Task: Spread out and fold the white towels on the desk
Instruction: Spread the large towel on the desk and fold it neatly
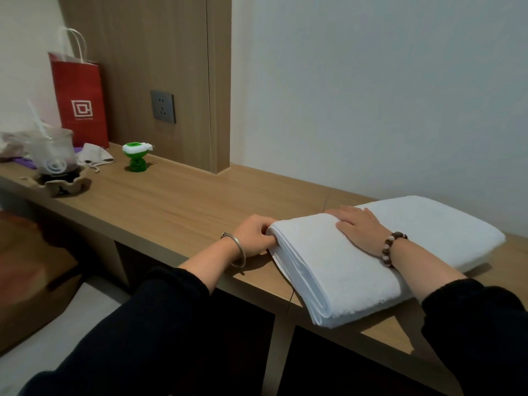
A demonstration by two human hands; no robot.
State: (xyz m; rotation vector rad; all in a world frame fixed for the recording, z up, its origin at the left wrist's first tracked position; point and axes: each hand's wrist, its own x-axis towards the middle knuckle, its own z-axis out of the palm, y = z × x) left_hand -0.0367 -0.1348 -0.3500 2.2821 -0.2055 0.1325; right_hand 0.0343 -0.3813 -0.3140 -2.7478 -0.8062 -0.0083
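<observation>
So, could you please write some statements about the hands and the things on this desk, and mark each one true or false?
1. The right hand lies flat on top of the white towel. True.
2. The left hand rests flat on the desk, away from the towel. False: its fingers curl round the towel's left edge.
3. The red paper bag lies on its side. False: it stands upright.
4. The towel is folded in several layers. True.
5. The green object stands on the towel. False: it stands on the bare desk, far to the left of the towel.
</observation>
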